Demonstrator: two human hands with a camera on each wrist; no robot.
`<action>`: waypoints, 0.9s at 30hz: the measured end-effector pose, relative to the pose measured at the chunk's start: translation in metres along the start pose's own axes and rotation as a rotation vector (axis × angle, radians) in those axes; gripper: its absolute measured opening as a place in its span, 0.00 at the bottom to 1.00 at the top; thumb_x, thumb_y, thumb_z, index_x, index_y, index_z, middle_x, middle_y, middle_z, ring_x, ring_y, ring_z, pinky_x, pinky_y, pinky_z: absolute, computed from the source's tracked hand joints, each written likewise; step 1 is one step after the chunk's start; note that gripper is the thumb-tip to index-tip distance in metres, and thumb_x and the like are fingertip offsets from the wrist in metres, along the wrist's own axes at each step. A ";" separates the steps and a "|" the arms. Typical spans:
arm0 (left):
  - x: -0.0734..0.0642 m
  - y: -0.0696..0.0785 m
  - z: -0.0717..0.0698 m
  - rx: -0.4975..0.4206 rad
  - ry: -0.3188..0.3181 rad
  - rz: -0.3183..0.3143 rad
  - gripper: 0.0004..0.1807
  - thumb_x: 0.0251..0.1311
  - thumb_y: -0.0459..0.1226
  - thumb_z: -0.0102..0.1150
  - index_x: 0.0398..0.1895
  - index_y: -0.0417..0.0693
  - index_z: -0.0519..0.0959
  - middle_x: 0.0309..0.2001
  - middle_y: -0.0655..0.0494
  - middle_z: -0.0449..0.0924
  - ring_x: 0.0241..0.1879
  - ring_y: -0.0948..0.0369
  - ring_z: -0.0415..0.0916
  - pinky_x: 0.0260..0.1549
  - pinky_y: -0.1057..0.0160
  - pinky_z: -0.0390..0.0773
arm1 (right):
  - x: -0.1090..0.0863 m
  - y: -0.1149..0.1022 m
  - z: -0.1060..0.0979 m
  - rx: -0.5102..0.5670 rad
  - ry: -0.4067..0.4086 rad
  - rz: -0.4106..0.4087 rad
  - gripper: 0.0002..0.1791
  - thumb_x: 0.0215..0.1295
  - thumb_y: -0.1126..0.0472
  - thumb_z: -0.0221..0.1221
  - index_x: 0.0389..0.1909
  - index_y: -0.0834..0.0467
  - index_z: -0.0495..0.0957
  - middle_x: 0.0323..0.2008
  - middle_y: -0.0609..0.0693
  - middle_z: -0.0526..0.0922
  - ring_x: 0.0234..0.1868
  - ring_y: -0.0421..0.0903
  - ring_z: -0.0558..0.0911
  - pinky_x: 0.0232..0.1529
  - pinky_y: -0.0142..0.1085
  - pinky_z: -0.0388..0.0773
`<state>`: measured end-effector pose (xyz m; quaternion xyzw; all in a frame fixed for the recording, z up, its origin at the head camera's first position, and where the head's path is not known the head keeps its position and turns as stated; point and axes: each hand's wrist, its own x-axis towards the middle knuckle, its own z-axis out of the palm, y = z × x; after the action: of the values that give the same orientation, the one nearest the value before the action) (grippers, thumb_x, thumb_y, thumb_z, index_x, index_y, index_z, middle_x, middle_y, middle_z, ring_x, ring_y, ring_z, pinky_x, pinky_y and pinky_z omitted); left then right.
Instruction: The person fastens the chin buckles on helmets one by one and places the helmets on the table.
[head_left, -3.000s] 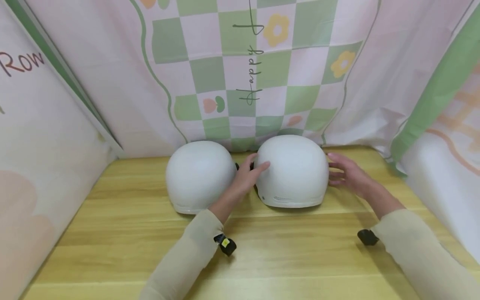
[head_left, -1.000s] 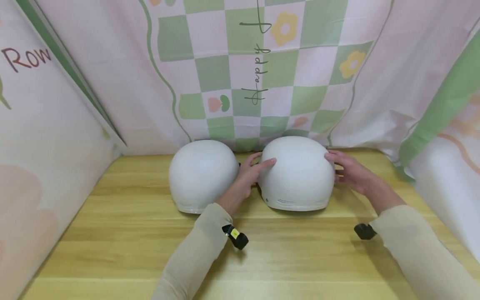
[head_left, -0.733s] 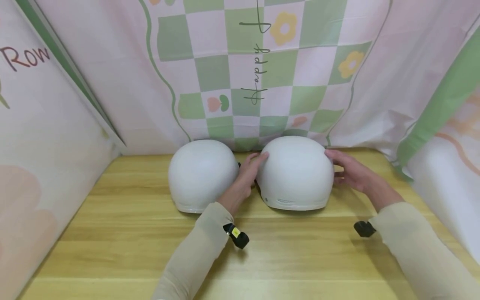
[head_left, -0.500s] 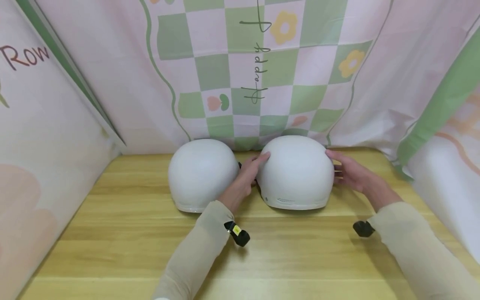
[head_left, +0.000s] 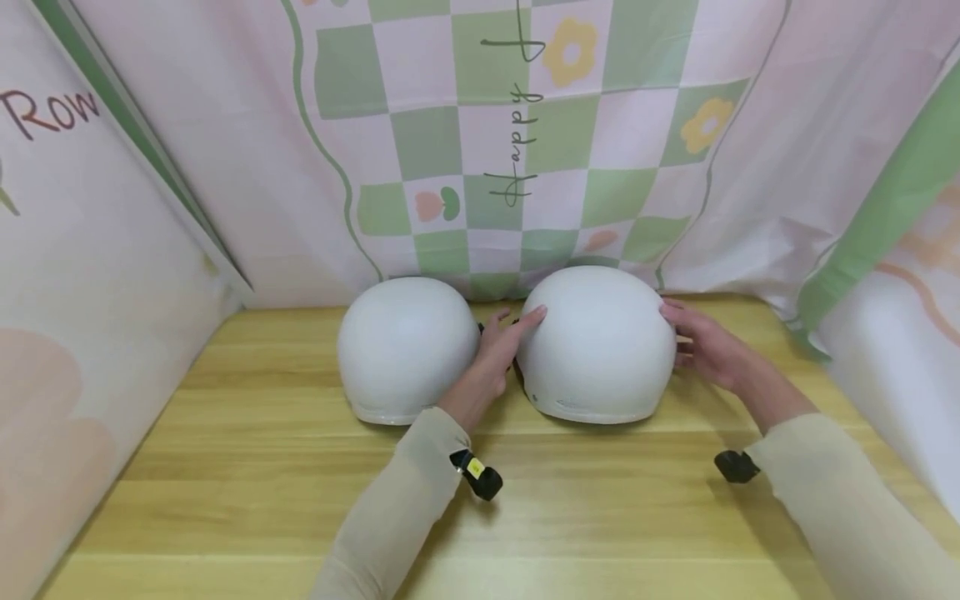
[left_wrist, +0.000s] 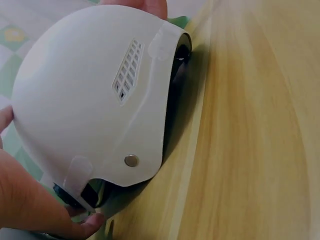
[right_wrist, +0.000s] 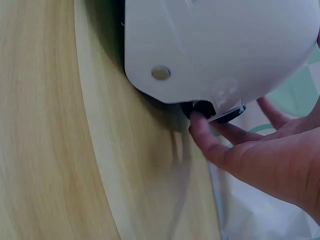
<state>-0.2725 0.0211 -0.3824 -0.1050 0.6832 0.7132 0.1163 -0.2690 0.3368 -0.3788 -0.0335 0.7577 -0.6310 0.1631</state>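
Note:
Two white helmets sit side by side at the back of the wooden table. Both of my hands hold the right helmet (head_left: 596,350), one at each side. My left hand (head_left: 498,348) has its thumb against the shell, and in the left wrist view a fingertip (left_wrist: 92,223) reaches the lower rim by a dark strap. On the other side, my right hand (head_left: 708,346) lays its thumb on the shell. In the right wrist view a finger (right_wrist: 202,132) tucks up under the rim beside black lining. A vent and a round rivet (left_wrist: 131,160) mark the shell's side.
The left helmet (head_left: 405,350) stands close to my left forearm. Behind both helmets hangs a checked curtain (head_left: 427,146), with more fabric walls at left and right. The bare wooden tabletop (head_left: 592,508) stretches in front.
Both hands have closed in on the right helmet; the right hand was apart from it at first. Since half a second ago the helmet has tipped slightly and looks a little larger.

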 end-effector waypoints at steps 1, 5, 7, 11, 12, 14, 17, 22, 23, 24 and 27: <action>-0.001 0.000 0.000 -0.001 -0.001 0.007 0.51 0.58 0.62 0.70 0.81 0.55 0.60 0.79 0.43 0.58 0.75 0.42 0.60 0.72 0.40 0.61 | -0.002 0.000 -0.001 0.004 0.005 -0.022 0.20 0.81 0.40 0.43 0.67 0.37 0.59 0.65 0.52 0.61 0.55 0.47 0.70 0.49 0.35 0.76; -0.003 0.000 -0.002 -0.027 -0.010 0.033 0.52 0.56 0.59 0.73 0.81 0.56 0.60 0.78 0.42 0.59 0.73 0.43 0.63 0.71 0.42 0.65 | -0.008 0.002 -0.004 0.042 0.017 -0.100 0.13 0.82 0.48 0.46 0.62 0.33 0.62 0.59 0.43 0.64 0.49 0.42 0.76 0.46 0.33 0.79; -0.003 0.000 -0.003 -0.037 -0.020 0.047 0.53 0.56 0.58 0.74 0.81 0.56 0.59 0.78 0.41 0.60 0.72 0.42 0.65 0.69 0.43 0.68 | -0.010 0.003 -0.006 0.072 0.020 -0.127 0.14 0.82 0.51 0.48 0.62 0.34 0.64 0.58 0.43 0.66 0.49 0.41 0.78 0.46 0.33 0.80; -0.002 0.000 -0.006 -0.048 -0.058 0.076 0.52 0.58 0.54 0.75 0.82 0.57 0.57 0.76 0.38 0.61 0.70 0.39 0.68 0.68 0.44 0.70 | -0.015 0.005 -0.007 0.136 0.012 -0.176 0.16 0.81 0.56 0.50 0.63 0.36 0.66 0.55 0.40 0.73 0.48 0.40 0.81 0.47 0.31 0.80; -0.003 0.000 -0.007 -0.054 -0.067 0.082 0.52 0.58 0.53 0.75 0.82 0.56 0.57 0.76 0.38 0.61 0.70 0.39 0.68 0.68 0.44 0.70 | -0.016 0.005 -0.007 0.160 0.009 -0.190 0.17 0.81 0.57 0.50 0.63 0.37 0.66 0.54 0.40 0.75 0.48 0.40 0.81 0.46 0.32 0.81; -0.003 0.001 -0.008 -0.062 -0.084 0.101 0.52 0.59 0.52 0.75 0.82 0.55 0.57 0.77 0.37 0.61 0.70 0.39 0.68 0.68 0.45 0.70 | -0.017 0.006 -0.007 0.221 0.006 -0.217 0.18 0.80 0.60 0.51 0.64 0.40 0.66 0.51 0.41 0.79 0.47 0.40 0.83 0.45 0.32 0.81; -0.004 0.002 -0.009 -0.076 -0.097 0.130 0.51 0.59 0.49 0.75 0.82 0.53 0.58 0.77 0.38 0.61 0.71 0.42 0.67 0.68 0.46 0.70 | -0.020 0.006 -0.006 0.304 -0.003 -0.263 0.18 0.80 0.62 0.50 0.65 0.44 0.64 0.49 0.43 0.82 0.45 0.40 0.84 0.44 0.32 0.82; -0.004 0.001 -0.009 -0.075 -0.119 0.164 0.48 0.59 0.48 0.75 0.80 0.54 0.60 0.77 0.40 0.61 0.73 0.45 0.66 0.69 0.47 0.70 | -0.025 0.008 -0.004 0.347 -0.037 -0.333 0.19 0.81 0.65 0.48 0.67 0.48 0.65 0.48 0.45 0.84 0.46 0.40 0.84 0.45 0.32 0.82; -0.004 0.000 -0.009 -0.075 -0.122 0.169 0.48 0.60 0.47 0.75 0.80 0.54 0.61 0.77 0.40 0.61 0.73 0.45 0.66 0.69 0.47 0.70 | -0.025 0.008 -0.004 0.343 -0.046 -0.347 0.19 0.81 0.65 0.47 0.67 0.48 0.66 0.49 0.45 0.85 0.47 0.40 0.84 0.46 0.32 0.82; -0.004 0.000 -0.009 -0.079 -0.125 0.175 0.46 0.60 0.47 0.75 0.80 0.55 0.62 0.77 0.41 0.61 0.73 0.45 0.66 0.69 0.47 0.70 | -0.026 0.008 -0.005 0.335 -0.051 -0.362 0.19 0.81 0.66 0.47 0.67 0.47 0.67 0.50 0.45 0.84 0.48 0.40 0.84 0.46 0.32 0.82; -0.004 0.000 -0.010 -0.090 -0.130 0.200 0.43 0.59 0.44 0.75 0.77 0.57 0.66 0.76 0.42 0.63 0.71 0.46 0.67 0.68 0.45 0.70 | -0.027 0.008 -0.006 0.318 -0.066 -0.410 0.22 0.81 0.70 0.46 0.67 0.48 0.70 0.54 0.46 0.82 0.52 0.40 0.83 0.49 0.33 0.82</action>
<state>-0.2688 0.0110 -0.3814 0.0047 0.6486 0.7565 0.0837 -0.2439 0.3506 -0.3807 -0.1810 0.6207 -0.7605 0.0597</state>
